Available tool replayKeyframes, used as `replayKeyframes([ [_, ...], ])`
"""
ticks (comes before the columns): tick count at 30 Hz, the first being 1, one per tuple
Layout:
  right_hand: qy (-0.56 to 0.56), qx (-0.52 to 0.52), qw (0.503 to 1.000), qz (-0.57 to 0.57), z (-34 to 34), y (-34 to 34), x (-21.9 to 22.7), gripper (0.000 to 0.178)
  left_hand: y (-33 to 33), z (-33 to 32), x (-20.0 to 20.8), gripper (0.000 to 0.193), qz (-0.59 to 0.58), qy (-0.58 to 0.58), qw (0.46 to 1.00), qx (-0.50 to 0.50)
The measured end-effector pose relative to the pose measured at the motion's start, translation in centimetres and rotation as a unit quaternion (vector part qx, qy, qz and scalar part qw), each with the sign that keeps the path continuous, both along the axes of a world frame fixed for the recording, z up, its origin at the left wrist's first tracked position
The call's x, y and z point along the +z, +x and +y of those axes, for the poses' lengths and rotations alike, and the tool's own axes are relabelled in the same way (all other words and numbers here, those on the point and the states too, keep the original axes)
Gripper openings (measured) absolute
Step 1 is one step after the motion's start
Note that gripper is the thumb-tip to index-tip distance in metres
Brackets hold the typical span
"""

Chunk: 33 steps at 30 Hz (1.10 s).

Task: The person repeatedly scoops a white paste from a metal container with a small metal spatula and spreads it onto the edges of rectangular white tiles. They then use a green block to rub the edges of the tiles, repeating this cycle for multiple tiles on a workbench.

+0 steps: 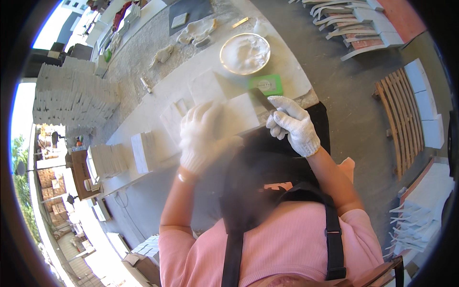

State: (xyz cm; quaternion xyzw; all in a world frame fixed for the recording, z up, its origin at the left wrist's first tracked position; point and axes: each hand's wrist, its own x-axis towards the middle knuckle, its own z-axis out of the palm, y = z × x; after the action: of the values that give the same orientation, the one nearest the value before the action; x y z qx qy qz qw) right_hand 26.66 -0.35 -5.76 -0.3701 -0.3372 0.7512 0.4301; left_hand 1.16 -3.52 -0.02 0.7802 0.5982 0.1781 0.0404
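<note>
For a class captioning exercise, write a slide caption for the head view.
Gloved right hand holding a dark flat tool; left hand, blurred, by white slabs; bowl of white material beyond.

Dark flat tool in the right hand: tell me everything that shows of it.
The dark flat tool is a narrow, straight-edged strip, perhaps metal. The gloved right hand grips its lower end, hiding any handle. It slants up and left in the view, its free end by the green box; contact there is unclear.
</note>
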Motion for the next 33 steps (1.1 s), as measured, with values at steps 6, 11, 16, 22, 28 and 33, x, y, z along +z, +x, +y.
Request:
replayKeyframes([
  [6,-0.021,0.008,0.990,0.140,2.1,-3.8,-3.6,0.037,0.9,2.0,0.1,0.093,0.007,-0.021,0.997,-0.068],
  [11,-0.033,-0.026,0.984,0.175,2.7,-5.9,-4.0,0.036,0.9,1.9,-0.5,0.089,0.011,-0.009,0.998,-0.061],
  [16,-0.101,0.050,0.966,0.231,-0.3,-3.4,-3.6,0.037,0.9,1.9,-1.0,0.087,-0.016,0.004,0.997,-0.069],
  [22,-0.037,0.046,0.974,0.221,1.8,-4.3,-3.9,0.037,1.1,1.9,-0.6,0.080,-0.021,-0.007,0.998,-0.061],
  [28,-0.060,0.000,0.976,0.208,2.2,-5.4,-2.8,0.037,1.5,1.9,-0.3,0.075,-0.036,-0.011,0.998,-0.048],
  [33,-0.123,0.088,0.959,0.241,0.2,-3.1,-2.8,0.038,1.6,2.0,-0.5,0.075,-0.032,-0.011,0.998,-0.049],
])
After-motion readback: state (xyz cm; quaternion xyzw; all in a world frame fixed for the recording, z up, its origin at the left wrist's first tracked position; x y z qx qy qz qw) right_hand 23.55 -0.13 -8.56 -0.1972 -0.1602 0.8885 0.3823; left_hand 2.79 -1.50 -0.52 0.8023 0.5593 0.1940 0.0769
